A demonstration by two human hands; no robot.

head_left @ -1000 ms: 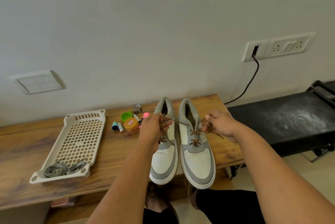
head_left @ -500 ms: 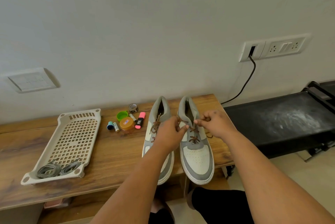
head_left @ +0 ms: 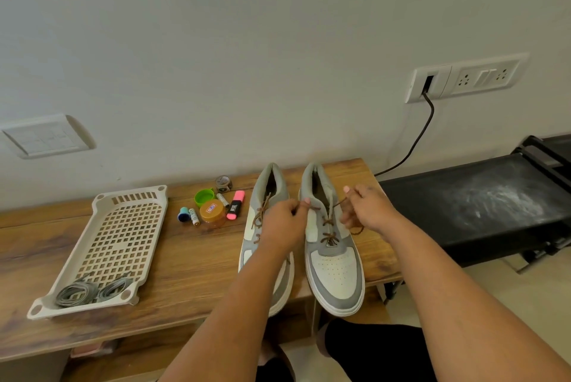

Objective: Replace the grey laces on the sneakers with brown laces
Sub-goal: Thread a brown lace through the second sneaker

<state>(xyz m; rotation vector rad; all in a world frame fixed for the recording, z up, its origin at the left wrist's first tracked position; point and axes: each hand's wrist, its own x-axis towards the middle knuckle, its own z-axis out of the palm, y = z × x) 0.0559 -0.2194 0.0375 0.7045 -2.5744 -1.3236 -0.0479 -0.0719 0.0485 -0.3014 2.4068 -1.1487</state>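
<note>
While both forearms reach in from the near edge, two white-and-grey sneakers sit side by side on the wooden bench [head_left: 191, 261], toes toward the camera. Right sneaker [head_left: 335, 261]: perforated toe, grey panels, brown lace [head_left: 329, 228] crossed through its eyelets. Left hand [head_left: 285, 222] pinches one lace end over the gap between the shoes; right hand [head_left: 369, 211] pinches the other end, fingers curled, loose tail hanging just right of that sneaker. Left sneaker [head_left: 262, 217], partly hidden by the left forearm, has brown lace too. Well left of the sneakers, a cream plastic lattice tray [head_left: 123, 239] holds two coils of grey laces [head_left: 92, 290] at its near end. Between tray and sneakers: orange-lidded jar [head_left: 212, 211], pink highlighter [head_left: 236, 205], green cap [head_left: 204, 197], small battery [head_left: 194, 216]. Versus half a second ago the hands are spread apart, lace drawn out between them.
</note>
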